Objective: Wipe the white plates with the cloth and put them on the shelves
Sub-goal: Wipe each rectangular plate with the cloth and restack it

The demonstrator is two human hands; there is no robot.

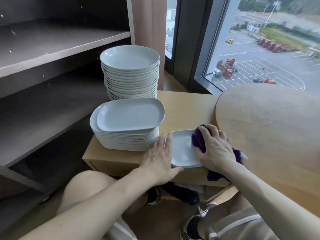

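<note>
A small white square plate [182, 148] lies flat near the front edge of a low wooden stand [114, 158]. My left hand [160, 156] steadies its left rim, fingers straight along the edge and thumb under the front edge. My right hand [214, 146] presses a purple cloth [199, 139] onto the plate's right side, fingers curled over the bunched cloth; more cloth hangs off behind the wrist. Left of the plate stands a stack of white rounded-rectangular plates [128, 122]. Behind it rises a tall stack of round white plates [129, 70].
Grey shelves [57, 44] stand at the left, two boards in view with nothing on them. A round wooden table top [270, 122] lies at the right, overlapping the stand. A window is behind. My knees and shoes show below the stand.
</note>
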